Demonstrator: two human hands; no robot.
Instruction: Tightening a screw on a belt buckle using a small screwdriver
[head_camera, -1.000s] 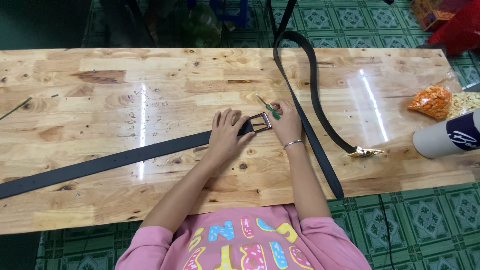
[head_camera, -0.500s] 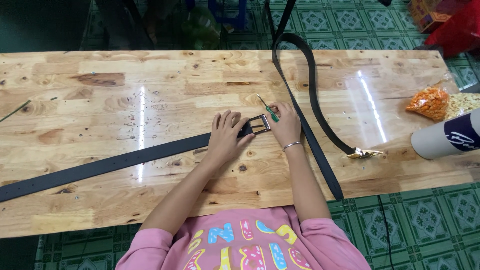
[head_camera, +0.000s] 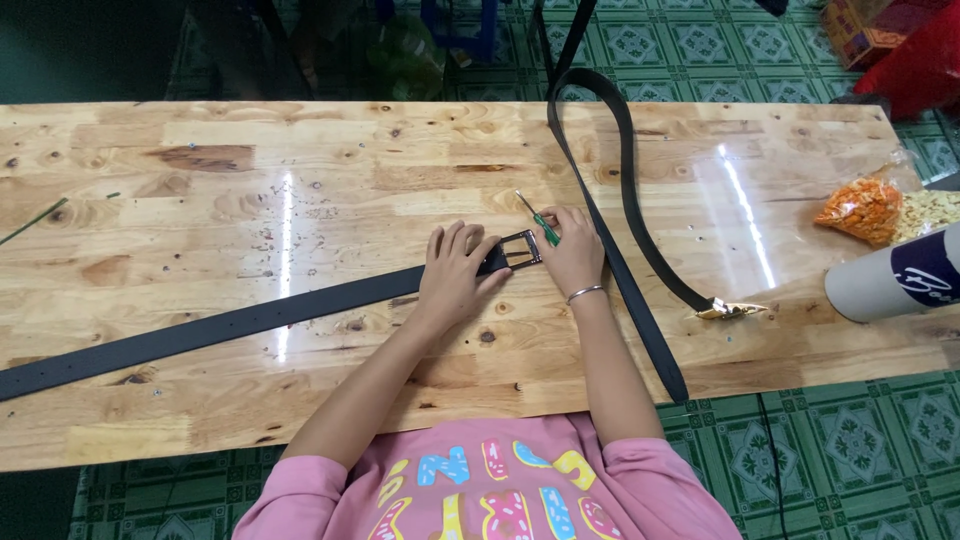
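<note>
The left hand (head_camera: 455, 275) presses its flat, spread fingers on a black belt (head_camera: 230, 325) lying across the wooden worktop (head_camera: 200, 190), while the right hand (head_camera: 572, 252), fingers clenched on a green-handled screwdriver (head_camera: 538, 221), works beside the metal buckle (head_camera: 520, 249).

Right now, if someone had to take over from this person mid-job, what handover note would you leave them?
Left hand: pressed flat on the black belt, just short of its buckle end, pinning it to the wooden table.
Right hand: gripping a small green-handled screwdriver, tip at the metal buckle.
Second black belt: looped on the table to the right, its gold buckle lying free, untouched.
Done: the strap lies flat with the buckle at its end.
Left: whether the buckle is fully fastened cannot be told; probably check it, then see to the second belt.
</note>
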